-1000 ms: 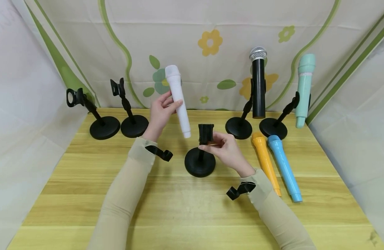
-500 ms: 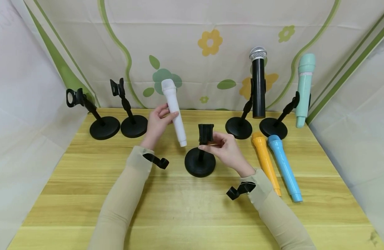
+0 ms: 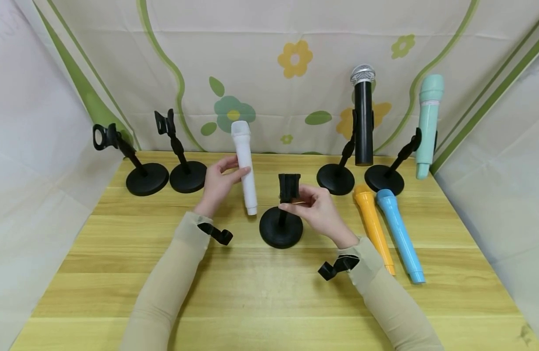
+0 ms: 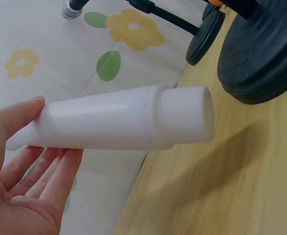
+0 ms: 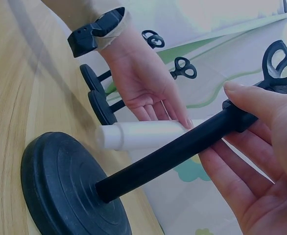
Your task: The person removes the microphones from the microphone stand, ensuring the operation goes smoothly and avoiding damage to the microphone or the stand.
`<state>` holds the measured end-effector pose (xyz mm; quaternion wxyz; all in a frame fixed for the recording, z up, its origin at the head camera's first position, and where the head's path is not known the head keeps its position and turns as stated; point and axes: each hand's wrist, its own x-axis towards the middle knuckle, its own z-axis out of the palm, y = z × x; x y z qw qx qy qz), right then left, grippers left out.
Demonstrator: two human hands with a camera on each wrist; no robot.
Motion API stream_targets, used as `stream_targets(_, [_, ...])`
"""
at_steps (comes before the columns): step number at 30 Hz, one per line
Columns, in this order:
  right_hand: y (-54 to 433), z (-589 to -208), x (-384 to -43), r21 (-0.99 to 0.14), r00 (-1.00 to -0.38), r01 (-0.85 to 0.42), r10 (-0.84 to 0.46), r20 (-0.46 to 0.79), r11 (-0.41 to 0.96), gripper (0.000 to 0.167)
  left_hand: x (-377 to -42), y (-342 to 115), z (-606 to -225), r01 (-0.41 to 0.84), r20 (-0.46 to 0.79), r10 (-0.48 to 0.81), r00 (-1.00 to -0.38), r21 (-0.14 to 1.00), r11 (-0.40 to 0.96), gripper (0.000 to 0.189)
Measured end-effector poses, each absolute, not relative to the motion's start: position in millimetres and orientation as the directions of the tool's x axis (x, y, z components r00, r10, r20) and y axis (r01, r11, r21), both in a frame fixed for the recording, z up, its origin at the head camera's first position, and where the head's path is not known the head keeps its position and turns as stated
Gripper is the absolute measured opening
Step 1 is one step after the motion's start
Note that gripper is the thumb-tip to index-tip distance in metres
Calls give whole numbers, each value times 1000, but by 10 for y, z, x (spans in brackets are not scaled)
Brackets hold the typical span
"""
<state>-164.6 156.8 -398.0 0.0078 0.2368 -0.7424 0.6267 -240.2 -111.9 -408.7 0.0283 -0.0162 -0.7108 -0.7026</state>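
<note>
My left hand [image 3: 220, 184] pinches a white microphone [image 3: 246, 170] around its handle, thumb on one side and fingers on the other. The microphone stands nearly upright, head up, and its lower end [image 4: 187, 115] hangs above the wood in the left wrist view. To its right, a black microphone stand [image 3: 281, 229] rests on its round base on the table. My right hand [image 3: 317, 212] grips that stand's post [image 5: 168, 156] just below the clip, thumb on one side and fingers behind. The clip [image 5: 280, 66] is unoccupied, its ring-shaped arms showing in the right wrist view.
Two black stands [image 3: 146, 178] with bare clips stand at the back left. At the back right, stands hold a black microphone [image 3: 363, 124] with a silver head and a mint-green microphone [image 3: 428, 122]. Orange [image 3: 374, 229] and blue [image 3: 400, 236] microphones lie right of my right hand. A patterned curtain hangs behind.
My left hand has come down and toward me with the white microphone, which now leans less. My right hand and the stand it grips have stayed in place.
</note>
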Motion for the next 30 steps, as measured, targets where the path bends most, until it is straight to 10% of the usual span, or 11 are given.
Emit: stream_targets(30, [1559, -3976, -1654, -927, -888, -362, -337, 311, 98, 19, -2098, -1680, -4124, 4, 5, -4, -1000, 976, 220, 61])
